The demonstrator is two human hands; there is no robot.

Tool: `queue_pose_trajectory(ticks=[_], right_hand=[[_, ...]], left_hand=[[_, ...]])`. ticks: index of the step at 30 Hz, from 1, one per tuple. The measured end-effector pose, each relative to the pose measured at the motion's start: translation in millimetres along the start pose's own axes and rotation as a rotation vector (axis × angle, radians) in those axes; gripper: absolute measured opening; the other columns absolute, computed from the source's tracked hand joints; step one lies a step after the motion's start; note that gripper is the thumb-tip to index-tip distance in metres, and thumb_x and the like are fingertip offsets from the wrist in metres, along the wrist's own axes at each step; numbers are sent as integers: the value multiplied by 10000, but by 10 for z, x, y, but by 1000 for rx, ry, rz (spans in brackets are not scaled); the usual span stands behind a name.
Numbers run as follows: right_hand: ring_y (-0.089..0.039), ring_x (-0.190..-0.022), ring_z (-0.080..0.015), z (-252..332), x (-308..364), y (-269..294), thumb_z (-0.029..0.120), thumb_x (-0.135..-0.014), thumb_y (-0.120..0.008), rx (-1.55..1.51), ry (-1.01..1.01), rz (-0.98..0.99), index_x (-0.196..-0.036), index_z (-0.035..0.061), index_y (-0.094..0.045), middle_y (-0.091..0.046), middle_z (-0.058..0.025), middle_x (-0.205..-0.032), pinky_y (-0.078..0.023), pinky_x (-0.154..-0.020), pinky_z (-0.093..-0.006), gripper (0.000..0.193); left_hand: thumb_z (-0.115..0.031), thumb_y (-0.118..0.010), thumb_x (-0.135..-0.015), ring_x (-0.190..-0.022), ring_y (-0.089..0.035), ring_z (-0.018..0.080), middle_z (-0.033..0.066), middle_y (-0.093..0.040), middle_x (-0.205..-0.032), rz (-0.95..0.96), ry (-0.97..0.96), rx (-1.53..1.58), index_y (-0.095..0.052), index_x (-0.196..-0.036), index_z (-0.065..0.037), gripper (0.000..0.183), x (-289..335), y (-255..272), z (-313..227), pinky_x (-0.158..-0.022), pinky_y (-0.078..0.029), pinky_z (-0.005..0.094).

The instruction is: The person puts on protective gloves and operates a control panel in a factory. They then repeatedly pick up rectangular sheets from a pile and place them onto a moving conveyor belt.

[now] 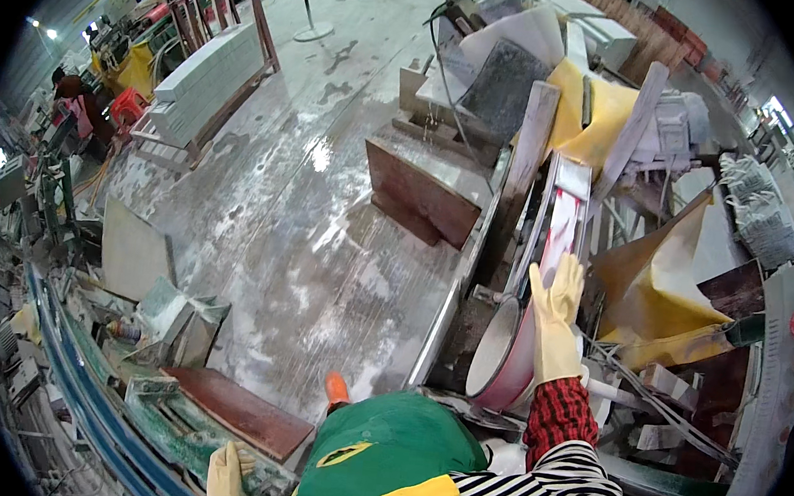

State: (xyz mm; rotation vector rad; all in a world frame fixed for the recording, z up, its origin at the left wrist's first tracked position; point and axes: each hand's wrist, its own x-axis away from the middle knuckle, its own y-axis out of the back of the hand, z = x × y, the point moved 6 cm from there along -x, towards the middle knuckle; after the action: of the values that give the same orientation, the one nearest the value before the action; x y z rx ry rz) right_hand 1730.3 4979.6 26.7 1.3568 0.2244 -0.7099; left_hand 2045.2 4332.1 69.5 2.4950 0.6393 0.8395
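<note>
My right hand (pixel 557 309), in a pale rubber glove and a red checked sleeve, reaches forward with its fingers stretched out and nothing in them. Under or beside it runs a narrow belt machine (pixel 569 183) with a red-and-white streaked surface and a round, pinkish-rimmed wheel or drum (pixel 493 356) at its near end. Whether my palm touches the belt cannot be made out. At the lower left, my left hand (pixel 228 477), also gloved, hangs with loosely bent fingers beside a green-stained frame; nothing shows in it. A reddish-brown slab (pixel 241 414) lies on that frame.
Brown slabs (pixel 421 193) stand on the wet floor (pixel 291 267) ahead. Wooden planks (pixel 531 137) and a yellow sheet (pixel 663 281) crowd the right side. Blue rails (pixel 90 410) run along the left. Stacked white blocks (pixel 208 85) and a person (pixel 83 107) are farther back.
</note>
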Motion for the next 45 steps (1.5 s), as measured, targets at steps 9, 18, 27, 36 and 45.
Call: queue_pose_trajectory(ticks=[9, 18, 27, 36, 45], right_hand=[[-463, -1251, -378, 146, -245, 3, 618, -725, -800, 77, -309, 291, -1409, 71, -472, -517, -164, -1302, -400, -1053, -489, 935], [-477, -1377, -394, -825, 10, -476, 627, -833, -715, -474, -648, 384, -1560, 104, -361, -435, -244, -1535, -409, -1123, -435, 963], [-617, -1101, -208, -799, 680, -107, 466, -984, -645, -933, -689, 376, -1463, -26, -483, -626, -130, -1296, -506, -934, -332, 706], [-454, -1407, -321, -993, 1078, 282, 424, -979, -654, -260, -271, 272, -1554, 10, -361, -430, -226, -1556, -347, -1164, -366, 767], [-472, -1359, -283, -1111, 1136, 483, 364, -980, -689, -727, -680, 439, -1592, 65, -318, -465, -180, -1524, -377, -1129, -368, 775]], left_hand=[[-381, -518, -1074, -1032, -641, 196, 123, -673, -1182, -203, 200, 141, -608, -1268, -2, 436, 570, 455, 290, -893, -530, 318], [-379, -560, -1039, -1042, -634, 181, 79, -687, -1101, -491, 47, 94, -661, -1203, 2, 427, 253, 756, 803, -971, -455, 303], [-371, -543, -1053, -1132, -636, 238, 128, -694, -1205, -530, 113, -201, -660, -1256, 22, 458, -79, 1225, 1047, -1016, -452, 331], [-273, -601, -1049, -967, -612, 102, 69, -691, -1080, -484, -12, 64, -640, -1261, 52, 390, -478, 1580, 1349, -876, -480, 238], [-263, -622, -1036, -1090, -658, 205, 131, -705, -1194, -568, 109, -158, -657, -1267, 22, 369, -658, 1492, 1693, -1006, -482, 318]])
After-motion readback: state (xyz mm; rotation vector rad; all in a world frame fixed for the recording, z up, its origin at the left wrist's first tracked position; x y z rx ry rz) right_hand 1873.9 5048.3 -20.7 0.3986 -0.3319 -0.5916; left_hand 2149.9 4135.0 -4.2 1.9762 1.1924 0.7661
